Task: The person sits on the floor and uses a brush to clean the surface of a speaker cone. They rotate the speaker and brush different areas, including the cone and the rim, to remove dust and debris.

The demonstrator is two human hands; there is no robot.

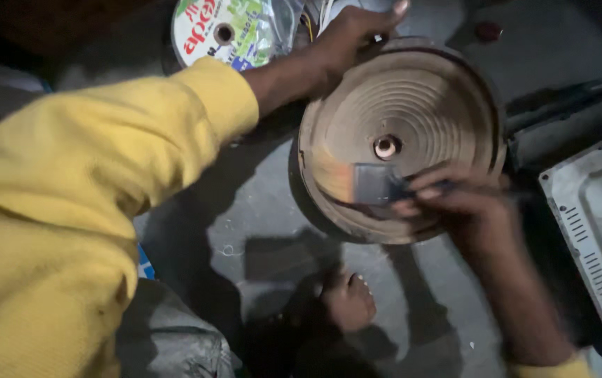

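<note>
the round disc, a brownish thing with concentric ridges and a small pale hub at its centre, stood tilted on its edge on the grey floor, its ridged face turned up toward me. i saw a dark rim running round it, thicker along the lower left.

my right hand was low on the disc's face, fingers pinched together on the dark handle of a flat brush. the brush's metal band and pale bristles lay against the ridges just below the hub, bristles pointing left. the picture was blurred there, so i could not tell how many fingers held the handle.

my left hand reached over the disc's upper left edge, fingers curled round the rim and steadying it, one fingertip sticking up past the top. the yellow sleeve filled the left of the view.

behind the left hand lay a flat printed spool in white, red and green, with a hole in its middle. at the right edge sat a grey metal panel with rows of slots, near the disc but not touching it. below the disc a bare foot rested on the floor in shadow.
</note>
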